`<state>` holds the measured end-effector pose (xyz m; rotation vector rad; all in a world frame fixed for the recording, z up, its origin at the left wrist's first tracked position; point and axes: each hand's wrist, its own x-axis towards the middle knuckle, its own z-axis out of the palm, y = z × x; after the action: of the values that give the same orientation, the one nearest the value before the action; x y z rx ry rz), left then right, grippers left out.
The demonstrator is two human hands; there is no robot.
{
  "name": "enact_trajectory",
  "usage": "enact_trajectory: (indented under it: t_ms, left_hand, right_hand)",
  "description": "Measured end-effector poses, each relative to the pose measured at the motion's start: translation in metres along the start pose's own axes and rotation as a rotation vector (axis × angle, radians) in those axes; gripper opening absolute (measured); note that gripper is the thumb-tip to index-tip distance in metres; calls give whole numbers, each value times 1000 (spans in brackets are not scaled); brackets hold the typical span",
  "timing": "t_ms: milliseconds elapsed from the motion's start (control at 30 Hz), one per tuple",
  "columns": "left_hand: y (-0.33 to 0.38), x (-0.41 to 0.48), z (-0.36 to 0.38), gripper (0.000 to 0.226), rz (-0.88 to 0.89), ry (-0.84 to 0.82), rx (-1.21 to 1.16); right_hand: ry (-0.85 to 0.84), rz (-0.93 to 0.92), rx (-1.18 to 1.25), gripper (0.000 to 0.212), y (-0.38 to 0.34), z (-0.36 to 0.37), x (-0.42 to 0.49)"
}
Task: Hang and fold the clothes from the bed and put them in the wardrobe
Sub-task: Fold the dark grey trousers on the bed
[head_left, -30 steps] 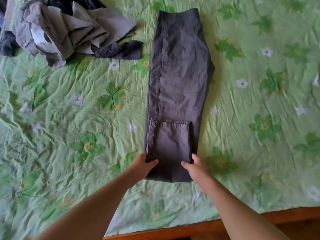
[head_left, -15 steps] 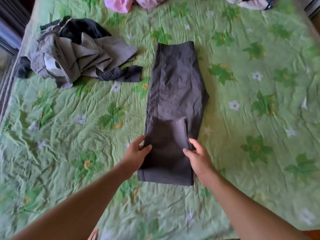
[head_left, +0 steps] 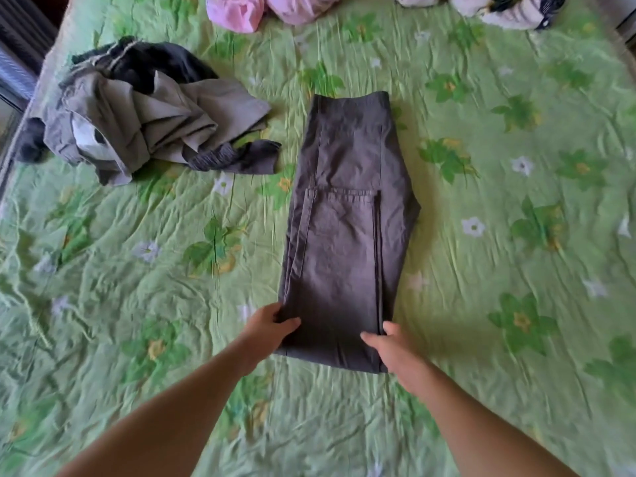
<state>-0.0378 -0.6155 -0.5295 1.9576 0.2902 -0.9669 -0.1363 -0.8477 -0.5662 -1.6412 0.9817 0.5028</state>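
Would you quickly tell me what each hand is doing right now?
Left hand: grips the left edge of the grey trousers.
Right hand: grips their right edge.

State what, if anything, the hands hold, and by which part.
The left hand and right hand grip the grey trousers by the near fold's side edges.

Head camera looks steeply down, close above the bed (head_left: 516, 390).

pink clothes (head_left: 237, 13): cut by top edge | white bundle (head_left: 509, 15): likewise (pattern unreadable)
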Motion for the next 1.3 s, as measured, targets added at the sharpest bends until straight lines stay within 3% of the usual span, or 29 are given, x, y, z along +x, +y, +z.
enact_trajectory:
  t_ms: [67,133,300,400,567,667,800,867,1033,1133,1300]
  left_hand:
    - [-2,-5,3,10,47,28,-74]
    - [-3,-10,4,11,83,35,-54]
    - [-18,-16,9,25,55,38,361]
    - [-36,-29,15,22,-28,-4,290]
    - [-74,-55,26,18,-159,-90,96]
    - [-74,-56,29,4,-196,-71,-1]
    - [-48,-33,20,17,-116,-4,-31]
    - [-27,-18,16,5,-45,69,-30]
    - [27,18,17,50,172,133,-56]
    - [53,33,13,52,233,135,55]
    - [130,63,-17,55,349,213,-109]
  right_hand:
    - [41,-18,1,13,6,1,-2]
    - [51,-52,-43,25,7,0,-5]
    - [0,-101,-228,19,15,5,-14]
    - [-36,-36,-287,20,36,6,-24]
    - [-122,123,-159,25,77,5,-48]
    - [-109,156,-95,9,78,7,-46]
    - [-95,98,19,14,46,2,-31]
    - [-68,21,67,15,23,-1,-19]
    - [123,-135,-11,30,-44,0,15]
    - [138,-203,-100,32,-74,-5,28]
    - [240,-341,49,41,-154,-34,56]
